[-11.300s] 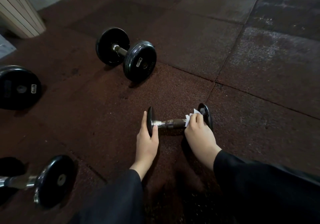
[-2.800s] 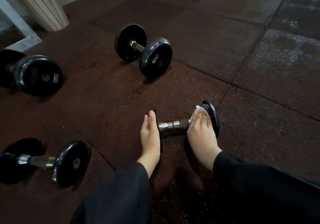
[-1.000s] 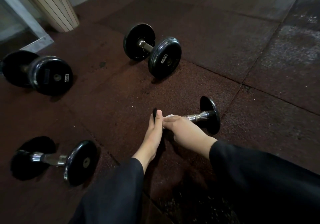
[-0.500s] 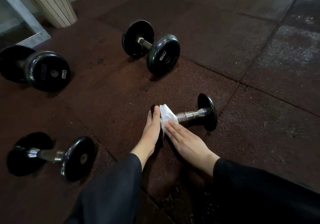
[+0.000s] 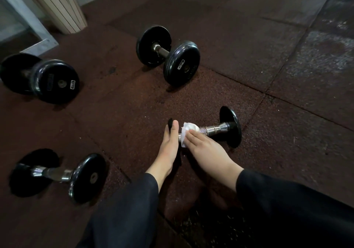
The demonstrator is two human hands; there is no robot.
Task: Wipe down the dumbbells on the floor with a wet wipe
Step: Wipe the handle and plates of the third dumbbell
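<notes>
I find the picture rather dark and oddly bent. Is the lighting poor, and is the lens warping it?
Head view: dim overall, black dumbbell plates merge with their shadows; small glints on the chrome handle; the white wipe looks nearly overexposed; wide-angle lens bows the floor seams; focus mostly sharp.

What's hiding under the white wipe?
The wet wipe lies on the small dumbbell's shiny handle, pressed by the right hand. The handle's covered part is hidden.

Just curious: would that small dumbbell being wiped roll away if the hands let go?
Probably it could: the small dumbbell rests on round end plates, and the left hand braces one end. It likely feels heavy for its size. The wipe looks limp.
</notes>
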